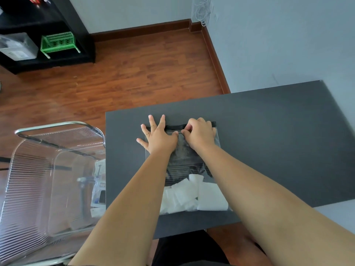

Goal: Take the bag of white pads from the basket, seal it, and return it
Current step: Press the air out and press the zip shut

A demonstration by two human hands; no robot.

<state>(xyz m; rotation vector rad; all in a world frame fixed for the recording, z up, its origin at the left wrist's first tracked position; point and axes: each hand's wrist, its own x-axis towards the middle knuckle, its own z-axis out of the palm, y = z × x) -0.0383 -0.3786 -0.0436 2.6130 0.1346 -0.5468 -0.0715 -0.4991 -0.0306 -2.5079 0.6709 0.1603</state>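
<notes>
Head view: lying flat on the dark counter point(269, 131), clear bag point(184, 156) with white pads point(194, 196) bunched at its near end. Pressing down near the black zip strip point(175, 127), left hand point(159, 137), fingers splayed. Pinching that strip, right hand point(199, 134), fingers curled. Standing just left of the counter, clear basket point(48, 179).
</notes>
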